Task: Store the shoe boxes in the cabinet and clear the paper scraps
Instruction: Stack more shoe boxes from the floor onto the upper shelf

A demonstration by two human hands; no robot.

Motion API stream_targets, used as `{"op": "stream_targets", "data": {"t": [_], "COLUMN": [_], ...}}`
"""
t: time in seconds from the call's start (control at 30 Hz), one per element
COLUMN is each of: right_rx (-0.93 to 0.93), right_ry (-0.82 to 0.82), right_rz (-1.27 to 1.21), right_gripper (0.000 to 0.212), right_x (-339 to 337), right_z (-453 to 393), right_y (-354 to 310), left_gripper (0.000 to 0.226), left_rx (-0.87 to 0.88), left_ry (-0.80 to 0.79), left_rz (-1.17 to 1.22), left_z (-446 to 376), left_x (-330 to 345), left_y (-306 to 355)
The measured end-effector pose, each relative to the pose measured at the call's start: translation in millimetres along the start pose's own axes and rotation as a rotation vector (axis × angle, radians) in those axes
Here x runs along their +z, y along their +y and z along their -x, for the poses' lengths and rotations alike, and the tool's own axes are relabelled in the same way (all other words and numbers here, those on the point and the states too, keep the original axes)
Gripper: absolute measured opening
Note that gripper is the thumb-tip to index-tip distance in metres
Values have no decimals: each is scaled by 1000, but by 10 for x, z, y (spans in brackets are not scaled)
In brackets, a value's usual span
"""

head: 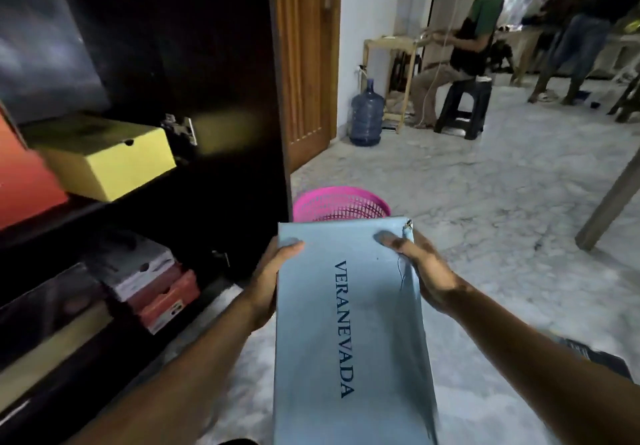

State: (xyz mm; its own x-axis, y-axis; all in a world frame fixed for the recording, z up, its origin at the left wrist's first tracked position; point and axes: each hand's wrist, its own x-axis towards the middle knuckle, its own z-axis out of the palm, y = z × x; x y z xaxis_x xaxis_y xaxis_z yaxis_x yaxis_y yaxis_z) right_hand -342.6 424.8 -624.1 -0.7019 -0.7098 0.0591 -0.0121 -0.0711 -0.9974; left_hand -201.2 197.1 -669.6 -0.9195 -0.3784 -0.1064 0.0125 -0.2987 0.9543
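A tall black cabinet (221, 74) with open shelves is seen at the left, a yellow cardboard shoe box (104, 160) lying on its upper shelf and stacked red and grey shoe boxes (156, 285) below. A long pale-blue cardboard shoe box (346, 333) printed VERANEVADA is held above the marble floor, gripped at its sides by the left hand (270, 278) and right hand (422, 271). A pink plastic mesh basket (341, 204) stands just beyond it.
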Motion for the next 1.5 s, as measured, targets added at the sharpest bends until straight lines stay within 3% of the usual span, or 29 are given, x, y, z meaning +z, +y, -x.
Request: {"op": "stream_targets", "data": {"t": [0.1,0.23,0.33,0.4,0.5,0.6,0.7,0.77,0.83,0.93,1.0,1.1,1.2,1.3,1.4,1.5], "right_rx": [-2,96,166,199,252,200,166,178,211,283,324,365,330,109,-184,-321], "right_ry": [-79,-205,-248,-320,-389,-336,-130,-71,-49,9,10,23,78,146,31,-110], "right_rz": [-54,-144,-219,-302,-416,-440,-390,-388,-381,-408,-388,-433,-414,-65,226,367], "right_gripper": [47,87,94,102,102,88,71,73,69,78,94,104,94,92,61,55], "right_x": [596,1077,1391,1579,1856,2146,2416,2591,2777,3113,3351,3610,3794,3944,4070,4211], "right_z": [-233,-412,-427,-407,-401,-600,-964,-1222,-1442,-1755,-1934,-2130,-2207,-2231,-2203,-2228], "right_y": [-149,-131,-58,-43,-95,-201,-349,-463,-596,-823,-954,-1074,-1117,-980,-839,-749], "left_gripper": [99,38,24,36,82,81,87,89,70,60,57,52,48,50,47,50], "left_rx": [41,170,294,348,469,466,346,445,594,960,1048,883,746,649,558,460], "left_ry": [90,193,463,658,831,834,858,988,1036,991,868,739,766,885,931,958], "left_rz": [54,102,95,86,43,-3,-28,-343,-700,-1143,-1361,-1619,-1747,-1827,-1894,-1869], "left_z": [206,461,498,388,-44,152,230,263,362,494,504,445,363,294,178,68], "left_x": [-514,-965,-1347,-1713,-2506,-2185,-1968,-1994,-1991,-1933,-1953,-2031,-2166,-2279,-2337,-2401], "left_y": [410,1025,1530,1810,1935,2284,2535,2632,2615,2571,2554,2531,2543,2665,2767,2872]}}
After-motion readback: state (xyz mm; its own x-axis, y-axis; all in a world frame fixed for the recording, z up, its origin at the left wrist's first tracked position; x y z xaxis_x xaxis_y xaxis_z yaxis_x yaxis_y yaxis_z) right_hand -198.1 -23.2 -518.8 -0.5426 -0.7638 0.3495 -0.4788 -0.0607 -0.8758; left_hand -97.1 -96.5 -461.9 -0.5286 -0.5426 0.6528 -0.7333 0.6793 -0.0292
